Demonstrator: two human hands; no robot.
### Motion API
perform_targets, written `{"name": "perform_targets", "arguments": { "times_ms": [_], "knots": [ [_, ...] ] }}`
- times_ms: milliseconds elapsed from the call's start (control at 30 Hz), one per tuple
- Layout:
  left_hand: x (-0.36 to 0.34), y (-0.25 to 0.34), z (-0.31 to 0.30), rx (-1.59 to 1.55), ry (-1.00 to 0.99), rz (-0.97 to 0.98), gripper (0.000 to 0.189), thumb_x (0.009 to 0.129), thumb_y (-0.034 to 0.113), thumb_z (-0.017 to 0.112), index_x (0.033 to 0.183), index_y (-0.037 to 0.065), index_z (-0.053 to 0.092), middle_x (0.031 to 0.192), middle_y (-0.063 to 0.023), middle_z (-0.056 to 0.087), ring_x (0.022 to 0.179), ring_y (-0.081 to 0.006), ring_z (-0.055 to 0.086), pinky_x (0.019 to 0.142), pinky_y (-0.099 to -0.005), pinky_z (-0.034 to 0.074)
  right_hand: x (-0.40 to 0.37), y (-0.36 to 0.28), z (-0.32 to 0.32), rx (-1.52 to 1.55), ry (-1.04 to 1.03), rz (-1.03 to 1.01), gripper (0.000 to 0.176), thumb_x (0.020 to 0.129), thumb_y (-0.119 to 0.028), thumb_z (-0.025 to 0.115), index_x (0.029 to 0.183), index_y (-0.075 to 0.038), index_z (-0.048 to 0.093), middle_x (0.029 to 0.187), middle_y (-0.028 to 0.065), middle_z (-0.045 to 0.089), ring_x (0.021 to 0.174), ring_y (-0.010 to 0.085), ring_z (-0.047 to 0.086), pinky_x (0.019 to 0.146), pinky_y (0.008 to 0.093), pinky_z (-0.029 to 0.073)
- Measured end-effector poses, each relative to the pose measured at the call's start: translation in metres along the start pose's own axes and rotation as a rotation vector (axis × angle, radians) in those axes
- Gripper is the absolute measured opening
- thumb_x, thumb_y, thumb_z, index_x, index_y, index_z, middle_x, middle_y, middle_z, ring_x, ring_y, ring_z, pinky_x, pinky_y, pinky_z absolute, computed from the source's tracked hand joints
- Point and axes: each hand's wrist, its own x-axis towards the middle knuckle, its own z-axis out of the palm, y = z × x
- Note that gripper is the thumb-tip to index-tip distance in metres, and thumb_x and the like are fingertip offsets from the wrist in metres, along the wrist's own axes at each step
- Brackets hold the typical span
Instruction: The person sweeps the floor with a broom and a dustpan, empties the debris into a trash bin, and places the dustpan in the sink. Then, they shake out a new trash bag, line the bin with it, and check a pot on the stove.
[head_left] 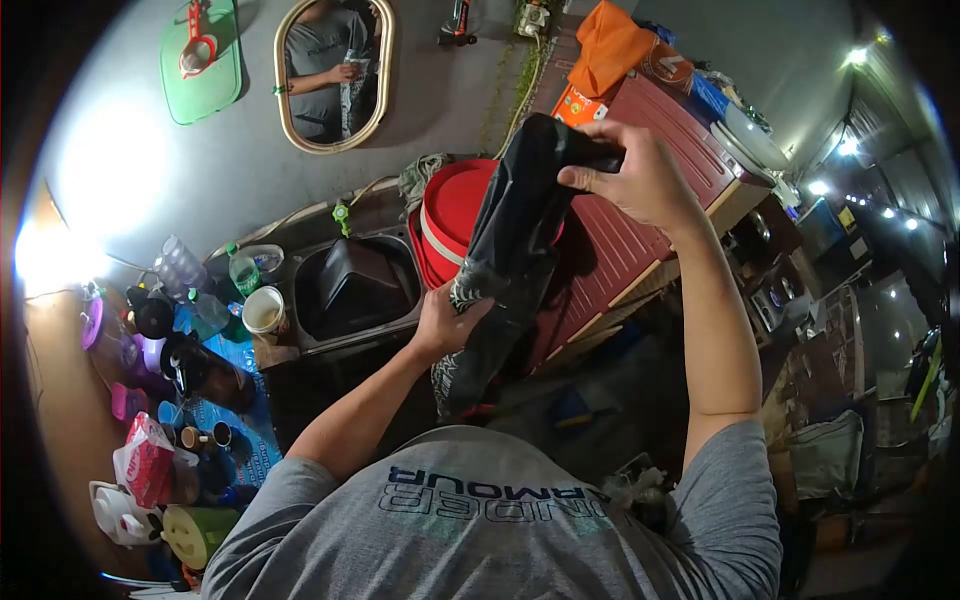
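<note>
A long piece of black, slightly shiny fabric (515,215) with a white printed pattern hangs in folds in front of my chest. My right hand (640,175) pinches its upper end, thumb below and fingers above. Lower down, my left hand (450,322) grips its side near the white print. The lower end dangles close to my grey shirt (500,520). Behind the fabric, and partly hidden by it, is a red lidded bucket (450,205).
Left of the bucket, a sink (400,315) holds a dark basin (360,280). Cups, bottles and a dark jug (205,372) crowd the left counter. A maroon ridged surface (620,240) lies to the right, with an orange bag (605,45) beyond. A mirror (335,70) hangs ahead.
</note>
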Motion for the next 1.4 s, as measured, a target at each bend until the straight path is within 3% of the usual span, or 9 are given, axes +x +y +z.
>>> {"name": "perform_targets", "arguments": {
  "times_ms": [200,433,600,733,800,967,1133,1267,1400],
  "knots": [
    [0.004,0.015,-0.020,-0.112,-0.166,-0.038,0.035,0.081,0.021,0.077,0.105,-0.001,0.064,0.085,-0.0048,0.067,0.080,-0.0107,0.061,0.078,-0.0292,0.050,0.015,0.006,-0.009,0.038,0.108,0.039,0.020,0.086,-0.018,0.068,0.096,-0.001,0.071,0.067,0.0130,0.068,0.058,0.0161,0.065,0.057,0.0318,0.049],
    [0.017,-0.018,-0.026,-0.076,-0.127,0.286,0.137,0.053,0.041,0.094,0.151,-0.001,0.008,0.150,-0.0229,0.028,0.138,-0.0279,0.032,0.113,-0.0406,0.026,0.060,-0.063,-0.008,-0.219,0.318,-0.359,0.017,0.086,-0.016,0.065,0.083,0.001,0.063,0.062,0.0171,0.060,0.055,0.0330,0.060,0.051,0.0376,0.046],
    [0.002,-0.014,-0.024,-0.166,-0.070,0.121,0.143,0.049,0.043,0.095,0.150,-0.004,0.005,0.152,-0.0249,0.023,0.141,-0.0305,0.029,0.114,-0.0406,0.024,0.069,-0.067,0.026,-0.324,0.212,-0.573,0.021,0.095,-0.018,0.058,0.088,0.001,0.063,0.059,0.0112,0.061,0.052,0.0175,0.063,0.049,0.0368,0.046],
    [-0.005,-0.039,-0.018,-0.111,-0.048,0.232,0.143,0.049,0.042,0.095,0.149,-0.006,0.005,0.150,-0.0236,0.029,0.137,-0.0304,0.034,0.113,-0.0390,0.028,0.094,-0.114,-0.036,-0.131,-0.064,0.093,0.020,0.091,-0.018,0.064,0.095,0.001,0.065,0.078,0.0207,0.069,0.068,0.0326,0.068,0.067,0.0406,0.051],
    [-0.011,-0.047,-0.020,-0.255,-0.142,0.074,0.141,0.050,0.039,0.095,0.149,-0.006,0.006,0.149,-0.0230,0.030,0.138,-0.0303,0.033,0.113,-0.0390,0.027,0.093,-0.071,0.007,-0.296,0.090,-0.376,0.024,0.094,-0.014,0.057,0.079,0.002,0.064,0.065,0.0151,0.063,0.055,0.0219,0.061,0.056,0.0361,0.049],
    [-0.025,-0.052,-0.023,-0.107,-0.029,0.042,0.140,0.050,0.033,0.096,0.150,-0.004,0.005,0.151,-0.0242,0.027,0.140,-0.0294,0.030,0.114,-0.0405,0.025,0.124,-0.026,-0.014,-0.249,0.262,-0.063,0.033,0.097,-0.028,0.052,0.084,0.001,0.064,0.063,0.0051,0.060,0.056,0.0142,0.058,0.054,0.0308,0.049],
    [-0.023,-0.061,-0.022,-0.013,-0.040,0.147,0.142,0.049,0.035,0.096,0.150,-0.004,0.003,0.156,-0.0247,0.016,0.145,-0.0302,0.017,0.117,-0.0416,0.018,0.089,-0.093,-0.015,-0.232,-0.624,0.217,0.040,0.079,-0.035,0.077,0.091,0.002,0.065,0.074,0.0019,0.062,0.067,0.0090,0.058,0.063,0.0243,0.047],
    [-0.030,-0.063,-0.023,-0.030,-0.077,0.146,0.145,0.049,0.038,0.096,0.150,-0.004,0.001,0.156,-0.0252,0.014,0.146,-0.0302,0.016,0.117,-0.0411,0.016,0.095,-0.061,-0.026,0.306,-0.119,0.241,0.030,0.079,-0.013,0.066,0.106,0.001,0.066,0.074,0.0076,0.069,0.055,0.0141,0.064,0.047,0.0276,0.050],
    [-0.036,-0.072,-0.019,-0.042,-0.149,0.228,0.146,0.049,0.044,0.094,0.151,-0.003,0.000,0.155,-0.0238,0.019,0.144,-0.0307,0.021,0.116,-0.0406,0.018,0.065,-0.016,0.024,-0.113,-0.272,0.139,0.044,0.081,-0.008,0.068,0.120,0.008,0.055,0.092,0.0131,0.067,0.082,0.0155,0.064,0.070,0.0285,0.053]
  ]
}}
